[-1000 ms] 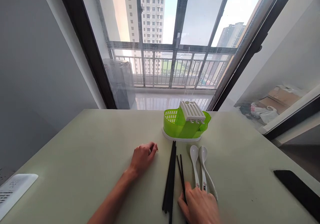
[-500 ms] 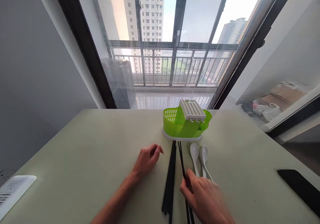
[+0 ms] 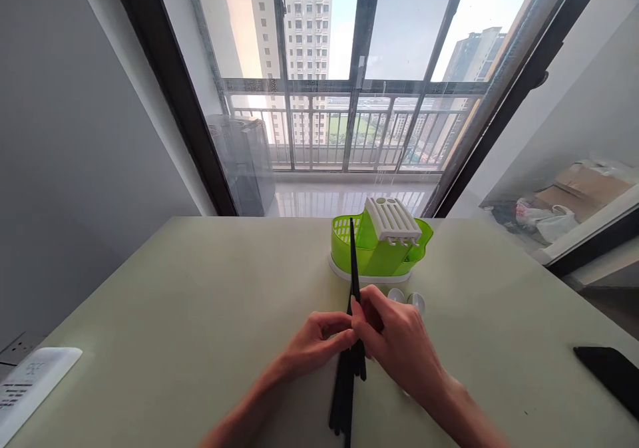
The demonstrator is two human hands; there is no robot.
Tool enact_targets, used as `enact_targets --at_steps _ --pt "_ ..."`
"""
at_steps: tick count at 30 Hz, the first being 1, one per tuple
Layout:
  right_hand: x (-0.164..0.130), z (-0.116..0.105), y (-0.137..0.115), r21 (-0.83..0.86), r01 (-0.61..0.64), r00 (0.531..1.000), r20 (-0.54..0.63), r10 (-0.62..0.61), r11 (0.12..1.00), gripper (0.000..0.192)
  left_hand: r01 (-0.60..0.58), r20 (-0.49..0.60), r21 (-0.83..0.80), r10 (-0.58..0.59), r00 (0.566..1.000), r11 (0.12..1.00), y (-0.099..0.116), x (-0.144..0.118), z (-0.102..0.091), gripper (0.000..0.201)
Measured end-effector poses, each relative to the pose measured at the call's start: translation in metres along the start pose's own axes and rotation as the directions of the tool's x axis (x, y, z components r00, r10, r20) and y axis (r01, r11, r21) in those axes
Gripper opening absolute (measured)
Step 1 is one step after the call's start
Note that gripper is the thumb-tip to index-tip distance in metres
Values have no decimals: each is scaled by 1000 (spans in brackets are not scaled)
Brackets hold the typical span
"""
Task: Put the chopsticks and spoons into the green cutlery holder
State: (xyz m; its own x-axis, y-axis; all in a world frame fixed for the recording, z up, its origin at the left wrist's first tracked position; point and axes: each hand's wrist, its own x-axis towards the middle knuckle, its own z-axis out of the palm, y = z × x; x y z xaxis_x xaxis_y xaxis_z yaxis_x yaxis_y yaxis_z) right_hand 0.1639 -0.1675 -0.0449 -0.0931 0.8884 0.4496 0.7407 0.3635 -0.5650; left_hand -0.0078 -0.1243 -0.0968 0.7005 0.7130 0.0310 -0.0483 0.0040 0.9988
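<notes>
My right hand (image 3: 394, 338) grips a pair of black chopsticks (image 3: 353, 261), lifted so that their tips point up in front of the green cutlery holder (image 3: 374, 255). My left hand (image 3: 319, 338) meets the right at the chopsticks' lower part and pinches them too. A bundle of several more black chopsticks (image 3: 342, 401) lies on the pale table (image 3: 190, 301) below both hands. Two white spoons (image 3: 407, 298) lie behind my right hand, only their bowls showing. The holder has a white slotted top (image 3: 392, 218).
A black phone (image 3: 612, 371) lies at the table's right edge. A white power strip (image 3: 27, 381) sits at the left edge. Behind the table is a large window with a balcony railing. Boxes and bags lie on the floor to the right.
My right hand has lifted a pair of chopsticks off the table and raised them upright. My left hand moved right to join it at the chopsticks.
</notes>
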Motion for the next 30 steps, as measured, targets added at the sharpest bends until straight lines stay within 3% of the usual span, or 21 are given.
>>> enact_targets --at_steps 4,9,13,17,21,30 --pt "6 1 3 30 42 999 -7 -41 999 23 -14 -102 64 21 995 998 6 -1 -7 37" --pt "19 1 7 1 71 997 27 -71 998 26 -43 -219 295 111 969 954 14 0 -8 24" --pt "34 -2 8 55 34 998 48 -37 998 23 -118 -299 457 277 913 882 7 2 -13 16" --pt "49 -11 4 109 66 998 -11 -65 992 26 -147 -347 560 392 852 815 -5 5 -21 11" --pt "58 -16 0 113 131 991 -24 -129 985 29 -91 -397 586 383 834 805 -7 6 -24 9" --pt "56 -13 4 164 127 990 32 -134 978 26 58 -455 463 181 872 885 -3 5 -24 18"
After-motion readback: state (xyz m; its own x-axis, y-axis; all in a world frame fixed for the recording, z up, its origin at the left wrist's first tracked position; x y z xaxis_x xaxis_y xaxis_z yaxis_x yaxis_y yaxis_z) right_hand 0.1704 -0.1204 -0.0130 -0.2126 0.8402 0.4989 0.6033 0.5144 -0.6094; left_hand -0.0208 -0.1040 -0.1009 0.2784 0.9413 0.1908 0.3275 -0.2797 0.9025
